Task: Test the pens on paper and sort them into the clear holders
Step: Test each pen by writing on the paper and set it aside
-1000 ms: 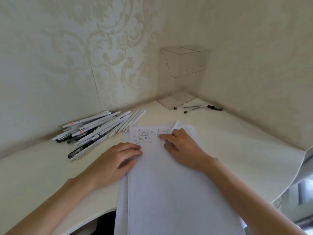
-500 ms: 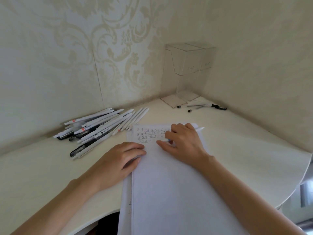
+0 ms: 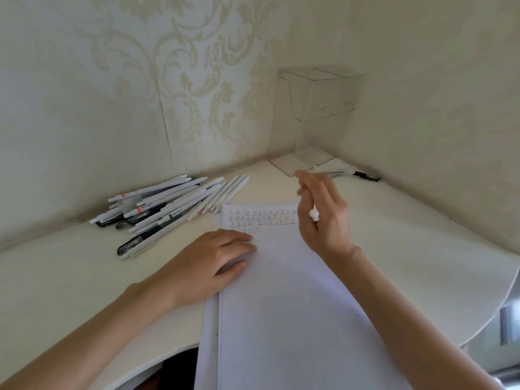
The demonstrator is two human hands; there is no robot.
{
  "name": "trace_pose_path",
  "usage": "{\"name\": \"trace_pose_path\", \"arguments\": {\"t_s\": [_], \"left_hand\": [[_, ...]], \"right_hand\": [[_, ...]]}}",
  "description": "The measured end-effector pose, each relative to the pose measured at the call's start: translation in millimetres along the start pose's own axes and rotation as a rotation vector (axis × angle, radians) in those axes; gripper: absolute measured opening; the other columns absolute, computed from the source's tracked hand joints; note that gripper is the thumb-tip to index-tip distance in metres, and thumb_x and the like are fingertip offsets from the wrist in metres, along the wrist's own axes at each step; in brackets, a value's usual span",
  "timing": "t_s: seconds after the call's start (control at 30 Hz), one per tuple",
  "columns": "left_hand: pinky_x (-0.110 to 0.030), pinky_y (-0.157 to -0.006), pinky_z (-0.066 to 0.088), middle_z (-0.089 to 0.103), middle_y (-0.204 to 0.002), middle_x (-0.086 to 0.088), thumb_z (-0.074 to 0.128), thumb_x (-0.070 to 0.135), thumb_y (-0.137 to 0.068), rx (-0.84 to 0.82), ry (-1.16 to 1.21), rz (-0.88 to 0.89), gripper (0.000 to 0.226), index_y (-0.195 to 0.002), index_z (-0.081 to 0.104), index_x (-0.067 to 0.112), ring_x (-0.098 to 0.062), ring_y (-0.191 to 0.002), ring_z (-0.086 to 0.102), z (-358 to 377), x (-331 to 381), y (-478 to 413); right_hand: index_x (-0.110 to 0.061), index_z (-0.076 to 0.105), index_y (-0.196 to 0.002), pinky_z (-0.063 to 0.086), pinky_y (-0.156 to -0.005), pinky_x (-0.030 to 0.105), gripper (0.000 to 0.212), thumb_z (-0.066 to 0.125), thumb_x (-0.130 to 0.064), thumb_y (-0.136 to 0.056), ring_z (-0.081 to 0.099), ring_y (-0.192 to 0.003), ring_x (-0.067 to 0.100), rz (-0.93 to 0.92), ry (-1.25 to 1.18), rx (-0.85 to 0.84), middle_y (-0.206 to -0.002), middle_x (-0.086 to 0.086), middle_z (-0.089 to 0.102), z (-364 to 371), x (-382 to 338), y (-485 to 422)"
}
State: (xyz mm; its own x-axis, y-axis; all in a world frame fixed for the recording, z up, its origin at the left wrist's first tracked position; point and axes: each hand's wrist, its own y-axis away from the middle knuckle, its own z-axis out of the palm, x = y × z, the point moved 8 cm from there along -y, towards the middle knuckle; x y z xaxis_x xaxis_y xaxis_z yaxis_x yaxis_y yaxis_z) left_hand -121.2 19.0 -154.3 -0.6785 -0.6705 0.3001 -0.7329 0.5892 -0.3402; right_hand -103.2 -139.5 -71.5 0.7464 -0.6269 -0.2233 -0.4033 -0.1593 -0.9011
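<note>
A stack of white paper (image 3: 295, 291) lies in front of me, with rows of small test marks (image 3: 259, 220) at its top. My left hand (image 3: 213, 263) rests flat on the paper's left edge. My right hand (image 3: 323, 215) is lifted above the paper's top right and holds a white pen (image 3: 313, 214), of which only one end shows under the fingers. A pile of several white and black pens (image 3: 168, 209) lies to the left by the wall. Two clear holders (image 3: 315, 94) are fixed in the wall corner at the back.
Under the holders, a few pens (image 3: 351, 173) lie on the desk beside clear flat plates (image 3: 292, 164). The white desk (image 3: 408, 249) curves round to an edge on the right. Patterned walls close in the back and right.
My right hand has lifted off the paper with the pen and moved up and back towards the holders. My left hand has stayed on the paper.
</note>
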Motion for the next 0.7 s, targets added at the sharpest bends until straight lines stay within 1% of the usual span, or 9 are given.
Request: {"name": "trace_pose_path", "arguments": {"t_s": [0.07, 0.13, 0.17, 0.2, 0.23, 0.3, 0.37, 0.5, 0.7], "left_hand": [[-0.022, -0.097, 0.03, 0.056, -0.126, 0.003, 0.04, 0.038, -0.09, -0.04, -0.019, 0.022, 0.039, -0.118, 0.061, 0.021, -0.008, -0.115, 0.043, 7, 3, -6], [-0.022, -0.1, 0.027, 0.053, -0.131, 0.005, 0.038, 0.039, -0.091, -0.067, -0.024, 0.026, 0.04, -0.123, 0.057, 0.024, -0.009, -0.12, 0.041, 13, 3, -8], [-0.022, -0.101, 0.027, 0.051, -0.133, 0.006, 0.037, 0.04, -0.092, -0.075, -0.018, 0.021, 0.04, -0.125, 0.056, 0.025, -0.009, -0.122, 0.04, 15, 2, -7], [-0.022, -0.102, 0.027, 0.049, -0.135, 0.007, 0.036, 0.04, -0.093, -0.081, -0.011, 0.017, 0.041, -0.126, 0.055, 0.026, -0.009, -0.123, 0.04, 16, 2, -7], [-0.023, -0.102, 0.028, 0.049, -0.135, 0.008, 0.035, 0.041, -0.093, -0.084, -0.007, 0.015, 0.041, -0.127, 0.054, 0.027, -0.009, -0.123, 0.041, 17, 1, -7], [-0.021, -0.102, 0.028, 0.049, -0.134, 0.006, 0.034, 0.04, -0.094, -0.089, -0.015, 0.015, 0.041, -0.127, 0.054, 0.025, -0.01, -0.122, 0.043, 17, 2, -6], [-0.02, -0.102, 0.026, 0.049, -0.135, 0.005, 0.034, 0.039, -0.094, -0.097, -0.026, 0.019, 0.042, -0.127, 0.054, 0.023, -0.011, -0.123, 0.043, 18, 3, -6], [-0.018, -0.104, 0.021, 0.047, -0.138, 0.003, 0.034, 0.04, -0.094, -0.1, -0.031, 0.004, 0.044, -0.13, 0.052, 0.023, -0.011, -0.127, 0.037, 20, 2, -6], [-0.021, -0.103, 0.023, 0.049, -0.137, 0.003, 0.034, 0.041, -0.093, -0.099, -0.036, -0.009, 0.044, -0.128, 0.054, 0.023, -0.013, -0.126, 0.041, 20, 1, -7]], "right_hand": [[0.005, 0.064, -0.093, 0.047, -0.065, 0.037, 0.037, 0.034, -0.015, -0.09, 0.054, -0.069, 0.025, 0.146, -0.012, -0.018, -0.077, 0.008, 0.06, 5, 3, -5], [-0.003, 0.065, -0.082, 0.047, -0.061, 0.037, 0.048, 0.033, -0.036, -0.093, 0.057, -0.06, 0.02, 0.504, -0.115, -0.106, -0.062, -0.002, 0.061, 24, 19, 2], [-0.007, 0.066, -0.08, 0.048, -0.061, 0.036, 0.049, 0.038, -0.044, -0.094, 0.058, -0.058, 0.016, 0.685, -0.22, -0.139, -0.059, -0.004, 0.062, 35, 27, 11], [-0.009, 0.066, -0.079, 0.048, -0.062, 0.034, 0.046, 0.046, -0.047, -0.094, 0.058, -0.058, 0.013, 0.803, -0.302, -0.151, -0.059, -0.002, 0.064, 45, 34, 19], [-0.01, 0.065, -0.077, 0.047, -0.061, 0.031, 0.038, 0.054, -0.043, -0.092, 0.058, -0.059, 0.011, 0.855, -0.327, -0.162, -0.061, -0.003, 0.065, 51, 39, 25], [-0.01, 0.058, -0.074, 0.042, -0.058, 0.019, 0.025, 0.067, -0.03, -0.086, 0.053, -0.058, 0.003, 0.895, -0.324, -0.234, -0.063, -0.007, 0.06, 62, 45, 33], [-0.011, 0.048, -0.069, 0.036, -0.053, 0.011, 0.024, 0.067, -0.016, -0.083, 0.045, -0.055, -0.002, 0.93, -0.325, -0.303, -0.063, -0.007, 0.05, 69, 49, 40], [-0.016, 0.03, -0.058, 0.026, -0.047, 0.017, 0.035, 0.059, -0.007, -0.076, 0.028, -0.05, 0.004, 0.948, -0.287, -0.316, -0.056, -0.005, 0.032, 69, 54, 41], [-0.015, 0.029, -0.06, 0.023, -0.045, 0.018, 0.033, 0.057, -0.008, -0.076, 0.024, -0.052, 0.006, 0.917, -0.265, -0.325, -0.057, -0.002, 0.029, 68, 52, 40]]}}
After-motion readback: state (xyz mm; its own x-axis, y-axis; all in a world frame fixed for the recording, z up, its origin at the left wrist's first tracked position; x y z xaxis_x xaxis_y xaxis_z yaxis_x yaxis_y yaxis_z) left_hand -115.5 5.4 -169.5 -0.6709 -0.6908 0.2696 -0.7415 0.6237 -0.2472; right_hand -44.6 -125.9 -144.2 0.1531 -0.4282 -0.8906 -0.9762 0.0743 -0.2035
